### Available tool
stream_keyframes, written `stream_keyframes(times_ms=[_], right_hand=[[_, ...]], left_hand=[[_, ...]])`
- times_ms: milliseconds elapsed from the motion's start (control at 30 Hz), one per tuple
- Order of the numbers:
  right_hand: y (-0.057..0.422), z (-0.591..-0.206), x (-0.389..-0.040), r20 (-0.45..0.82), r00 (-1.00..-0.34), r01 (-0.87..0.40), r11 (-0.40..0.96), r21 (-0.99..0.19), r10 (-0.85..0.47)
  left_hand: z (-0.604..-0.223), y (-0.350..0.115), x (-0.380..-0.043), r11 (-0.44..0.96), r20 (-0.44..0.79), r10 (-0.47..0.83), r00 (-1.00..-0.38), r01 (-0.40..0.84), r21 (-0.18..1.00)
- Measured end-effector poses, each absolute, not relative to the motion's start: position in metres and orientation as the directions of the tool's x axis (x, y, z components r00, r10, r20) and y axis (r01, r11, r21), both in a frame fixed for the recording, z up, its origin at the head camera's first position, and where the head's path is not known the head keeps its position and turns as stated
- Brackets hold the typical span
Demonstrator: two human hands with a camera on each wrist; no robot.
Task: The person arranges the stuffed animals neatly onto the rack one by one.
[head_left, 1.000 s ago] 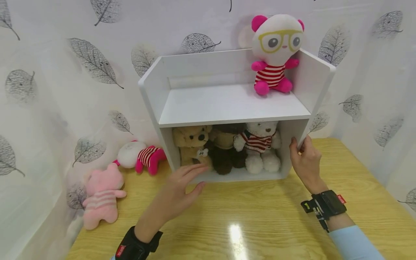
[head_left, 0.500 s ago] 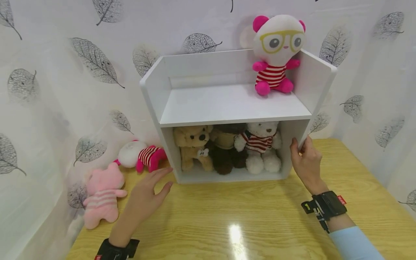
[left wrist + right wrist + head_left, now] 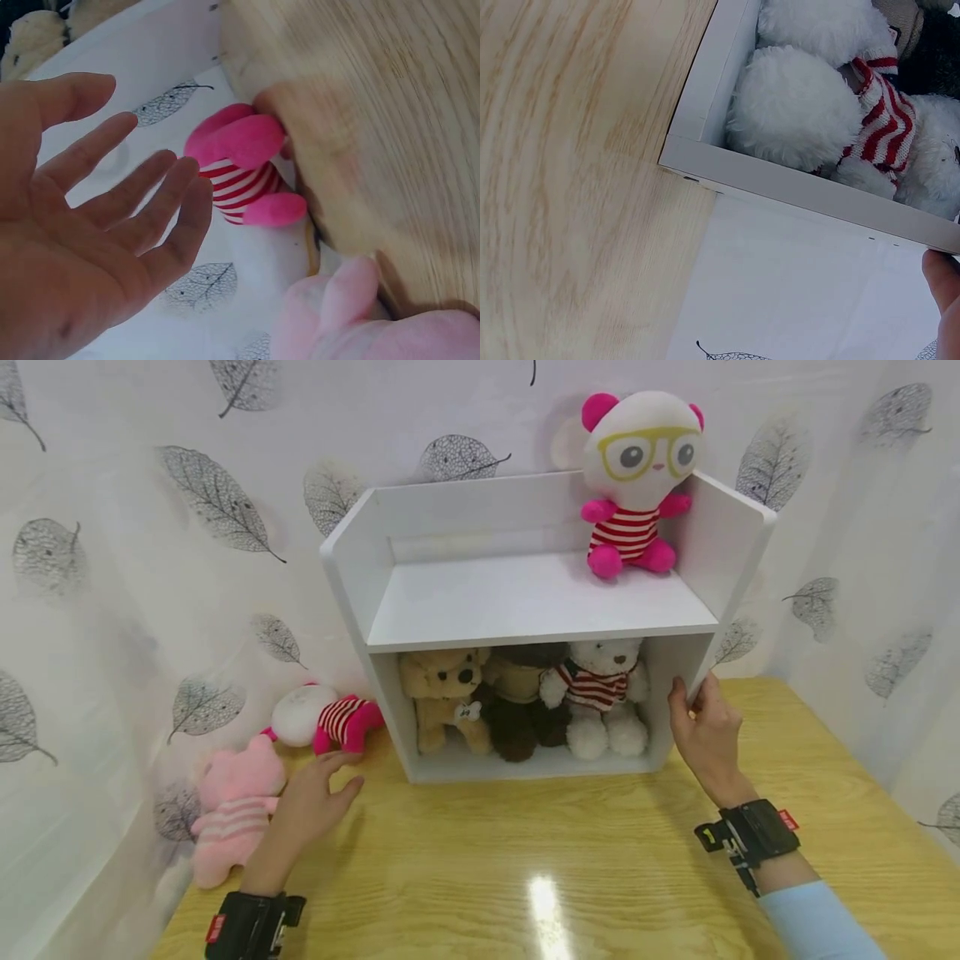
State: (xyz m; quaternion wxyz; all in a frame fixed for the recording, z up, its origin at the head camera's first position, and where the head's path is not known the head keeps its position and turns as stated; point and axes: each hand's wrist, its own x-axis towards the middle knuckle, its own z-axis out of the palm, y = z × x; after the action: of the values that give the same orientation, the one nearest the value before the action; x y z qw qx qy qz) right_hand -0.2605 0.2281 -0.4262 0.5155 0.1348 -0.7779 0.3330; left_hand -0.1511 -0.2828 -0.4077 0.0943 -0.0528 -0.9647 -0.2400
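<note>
My left hand (image 3: 309, 797) is over the table with its fingers spread and nothing held. Just beyond its fingertips lies a plush panda (image 3: 348, 724) with pink legs and a red-striped body, on its side against the wall; the left wrist view also shows this panda (image 3: 244, 184). A pink plush toy (image 3: 234, 810) lies left of the hand, partly covered by the forearm. My right hand (image 3: 708, 735) pinches the right side panel of a white shelf (image 3: 540, 597) between thumb and fingers. In the right wrist view only part of that hand (image 3: 949, 300) shows.
In the shelf's lower compartment sit a tan plush dog (image 3: 446, 702), a brown plush toy (image 3: 521, 718) and a white teddy bear (image 3: 600, 702) in a striped sweater. A second panda (image 3: 633, 485) with yellow glasses sits on top at right. Leaf-patterned cloth (image 3: 217, 497) stands behind the wooden table (image 3: 480, 860).
My left hand has moved left, from in front of the tan dog to beside the lying panda. The right hand keeps its hold on the shelf's side.
</note>
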Motion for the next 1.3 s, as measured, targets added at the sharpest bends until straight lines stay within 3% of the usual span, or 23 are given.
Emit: stream_keyframes(times_ms=[467, 767, 967, 1167, 1300], right_hand=[[0.229, -0.425, -0.259, 0.879, -0.458, -0.554, 0.730, -0.400, 0.135], [0.229, -0.426, -0.258, 0.873, -0.468, -0.559, 0.717, -0.416, 0.142], [0.228, -0.428, -0.260, 0.878, -0.461, -0.571, 0.714, -0.406, 0.130], [0.227, -0.429, -0.260, 0.875, -0.464, -0.551, 0.729, -0.406, 0.137], [0.228, -0.429, -0.259, 0.876, -0.458, -0.540, 0.736, -0.409, 0.150]], left_hand=[[-0.435, -0.304, -0.196, 0.899, 0.058, 0.226, -0.972, 0.231, 0.371], [-0.436, -0.306, -0.205, 0.908, -0.020, 0.230, -0.973, 0.207, 0.364], [-0.418, -0.313, -0.181, 0.926, -0.125, 0.184, -0.975, 0.130, 0.354], [-0.384, -0.331, -0.138, 0.902, -0.347, 0.114, -0.931, -0.050, 0.428], [-0.375, -0.336, -0.124, 0.911, -0.334, 0.016, -0.942, -0.124, 0.394]])
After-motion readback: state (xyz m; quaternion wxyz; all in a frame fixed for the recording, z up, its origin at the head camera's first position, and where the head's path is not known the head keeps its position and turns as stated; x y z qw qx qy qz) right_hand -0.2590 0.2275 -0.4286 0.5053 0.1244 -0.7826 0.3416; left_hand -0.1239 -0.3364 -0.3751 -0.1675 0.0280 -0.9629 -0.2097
